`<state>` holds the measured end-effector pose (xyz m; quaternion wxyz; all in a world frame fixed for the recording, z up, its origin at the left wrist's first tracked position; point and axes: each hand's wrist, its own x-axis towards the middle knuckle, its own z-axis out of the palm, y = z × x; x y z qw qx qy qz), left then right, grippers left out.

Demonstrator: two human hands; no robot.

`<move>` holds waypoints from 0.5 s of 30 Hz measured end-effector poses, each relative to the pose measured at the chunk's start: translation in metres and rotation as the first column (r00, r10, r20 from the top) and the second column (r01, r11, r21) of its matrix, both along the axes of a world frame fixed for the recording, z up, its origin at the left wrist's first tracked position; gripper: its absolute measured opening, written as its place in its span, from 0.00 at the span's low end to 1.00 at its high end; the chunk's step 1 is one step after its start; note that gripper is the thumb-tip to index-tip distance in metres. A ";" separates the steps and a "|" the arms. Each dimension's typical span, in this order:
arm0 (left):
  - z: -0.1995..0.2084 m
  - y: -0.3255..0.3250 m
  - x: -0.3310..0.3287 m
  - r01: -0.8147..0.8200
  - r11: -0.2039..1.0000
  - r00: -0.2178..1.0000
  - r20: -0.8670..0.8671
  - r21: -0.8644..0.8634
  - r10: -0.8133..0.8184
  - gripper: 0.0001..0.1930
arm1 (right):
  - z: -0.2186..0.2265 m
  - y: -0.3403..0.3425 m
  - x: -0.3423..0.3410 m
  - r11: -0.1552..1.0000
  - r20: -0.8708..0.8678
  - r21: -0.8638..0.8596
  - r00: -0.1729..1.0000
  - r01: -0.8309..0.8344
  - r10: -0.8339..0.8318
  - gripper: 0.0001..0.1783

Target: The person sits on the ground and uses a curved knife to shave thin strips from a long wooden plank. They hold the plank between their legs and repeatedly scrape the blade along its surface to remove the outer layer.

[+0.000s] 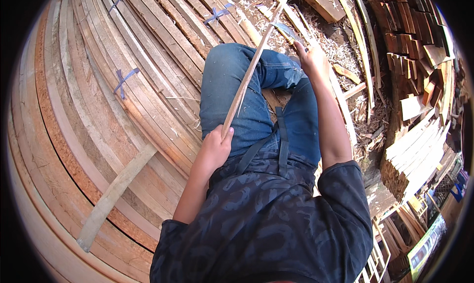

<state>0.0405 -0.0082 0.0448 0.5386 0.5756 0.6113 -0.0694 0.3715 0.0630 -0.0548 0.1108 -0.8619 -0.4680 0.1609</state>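
Observation:
My left hand (215, 148) is closed round the near end of a long, thin wooden strip (253, 65). The strip slants up and away across my jeans, beyond my knee. A thin sliver hangs along its lower part. My right hand (314, 61) is closed on a knife, its handle mostly hidden by the fingers. The grey knife blade (286, 30) points left, its tip at or very near the strip's upper part; I cannot tell whether they touch.
Long wooden boards (84, 85) lie side by side at the left, some with blue ties (124, 81). A short wooden stick (116, 196) rests across them. Wood shavings (340, 51) cover the ground beyond my right hand. Stacked split wood (407, 41) stands at the right.

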 end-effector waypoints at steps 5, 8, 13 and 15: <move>0.001 -0.001 -0.001 0.004 1.000 1.000 0.004 0.011 -0.004 0.21 | 0.023 0.003 -0.037 0.973 -0.093 -0.012 0.969 -0.229 0.227 0.42; 0.001 -0.001 0.000 0.013 1.000 1.000 -0.015 -0.007 -0.013 0.22 | -0.002 0.022 -0.006 0.989 0.030 -0.009 0.988 -0.150 0.151 0.44; 0.002 0.002 0.004 0.019 1.000 1.000 -0.025 -0.018 -0.019 0.22 | -0.014 0.031 0.015 0.983 0.183 0.106 0.975 -0.149 0.128 0.45; -0.001 0.003 0.003 0.007 1.000 1.000 0.004 -0.007 -0.007 0.21 | -0.013 0.034 0.011 0.985 0.156 0.078 0.978 -0.155 0.141 0.45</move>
